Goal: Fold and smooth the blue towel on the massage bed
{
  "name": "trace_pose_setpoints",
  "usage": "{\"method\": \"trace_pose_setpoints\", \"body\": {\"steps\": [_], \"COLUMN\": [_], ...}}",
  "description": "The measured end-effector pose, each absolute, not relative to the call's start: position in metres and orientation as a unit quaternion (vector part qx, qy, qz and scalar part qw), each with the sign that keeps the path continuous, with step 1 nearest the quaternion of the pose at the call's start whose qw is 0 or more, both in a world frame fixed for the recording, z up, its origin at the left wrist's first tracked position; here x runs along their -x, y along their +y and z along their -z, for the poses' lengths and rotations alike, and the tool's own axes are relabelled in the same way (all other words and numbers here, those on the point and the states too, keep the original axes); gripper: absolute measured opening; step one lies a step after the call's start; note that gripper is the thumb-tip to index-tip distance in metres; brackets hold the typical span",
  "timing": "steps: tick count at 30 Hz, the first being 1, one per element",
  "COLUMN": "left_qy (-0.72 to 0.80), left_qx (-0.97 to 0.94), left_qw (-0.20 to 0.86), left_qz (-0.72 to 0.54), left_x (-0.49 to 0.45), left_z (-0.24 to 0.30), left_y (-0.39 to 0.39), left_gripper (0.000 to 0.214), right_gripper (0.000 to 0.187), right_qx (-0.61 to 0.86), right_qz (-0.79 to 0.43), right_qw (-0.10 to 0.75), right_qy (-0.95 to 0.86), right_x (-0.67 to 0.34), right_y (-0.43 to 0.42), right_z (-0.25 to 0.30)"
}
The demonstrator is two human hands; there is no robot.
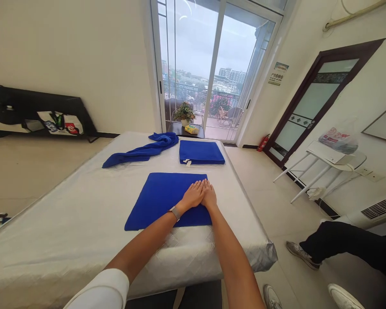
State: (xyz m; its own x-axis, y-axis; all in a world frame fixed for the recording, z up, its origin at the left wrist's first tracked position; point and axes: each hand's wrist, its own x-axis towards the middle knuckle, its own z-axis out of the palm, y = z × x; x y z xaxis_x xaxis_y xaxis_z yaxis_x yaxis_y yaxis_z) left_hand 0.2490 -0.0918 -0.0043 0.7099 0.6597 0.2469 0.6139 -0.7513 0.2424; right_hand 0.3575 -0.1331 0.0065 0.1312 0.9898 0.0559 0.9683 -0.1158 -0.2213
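Note:
Both of my hands lie flat, side by side, on a folded blue microfibre towel (154,201). They press near its right edge, with fingers pointing away from me. My left hand (193,194), with a watch on its wrist, rests on the towel and holds nothing. My right hand (209,195) touches my left and also holds nothing. Farther along the white-sheeted massage bed (67,223) lies a neatly folded blue towel (201,152). A loosely twisted blue towel (140,150) sits to its left.
A small dark table (185,130) with a potted plant (185,112) stands beyond the bed, before a glass balcony door (193,64). A person's black-trousered leg (337,242) extends at the right. A white stand (328,165) holds a plastic bag (339,139).

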Motion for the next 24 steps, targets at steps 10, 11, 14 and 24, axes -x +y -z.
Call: {"method": "trace_pose_setpoints", "body": {"steps": [10, 11, 14, 24], "left_qy": [0.534, 0.55, 0.579, 0.579], "left_qx": [-0.841, -0.831, -0.809, -0.805], "left_qw": [0.014, 0.012, 0.01, 0.012], "left_qz": [-0.085, -0.086, -0.1, -0.126], "left_x": [-0.065, -0.053, -0.036, -0.043], "left_z": [0.014, 0.015, 0.015, 0.012], "left_y": [-0.065, -0.067, -0.073, -0.078], "left_gripper": [0.08, 0.08, 0.082, 0.087], "right_gripper": [0.065, 0.065, 0.063, 0.059], "right_qx": [0.766, 0.766, 0.77, 0.742], "right_qz": [-0.085, -0.084, -0.068, 0.002], "right_qw": [0.131, 0.13, 0.132, 0.132], "right_qy": [-0.624, -0.624, -0.62, -0.658], "right_x": [-0.351, -0.352, -0.35, -0.324], "right_y": [-0.127, -0.128, -0.131, -0.192], "right_z": [-0.009, -0.009, -0.014, -0.027]}}
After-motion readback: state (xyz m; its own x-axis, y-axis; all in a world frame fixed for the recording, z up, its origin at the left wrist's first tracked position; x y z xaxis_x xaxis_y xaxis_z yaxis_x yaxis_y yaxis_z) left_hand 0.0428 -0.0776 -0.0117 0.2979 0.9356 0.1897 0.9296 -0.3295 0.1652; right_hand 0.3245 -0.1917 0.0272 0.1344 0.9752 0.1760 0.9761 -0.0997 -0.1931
